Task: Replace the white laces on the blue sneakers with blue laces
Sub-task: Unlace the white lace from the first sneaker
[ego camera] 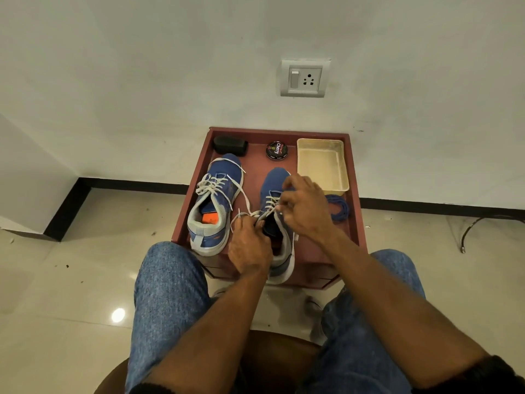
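Right sneaker (279,223): tongue and upper eyelets hidden by hands; white lace (270,201) pinched by left hand (250,245) and right hand (301,211); blue upper, grey collar

Both hands (250,248) (304,211) pinching white lace (250,214), right sneaker (279,251)

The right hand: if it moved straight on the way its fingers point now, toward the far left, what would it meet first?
Probably the toe of the right sneaker, just beyond the right hand. Farther along that line stands the polish tin, though depth is unclear from this single view.
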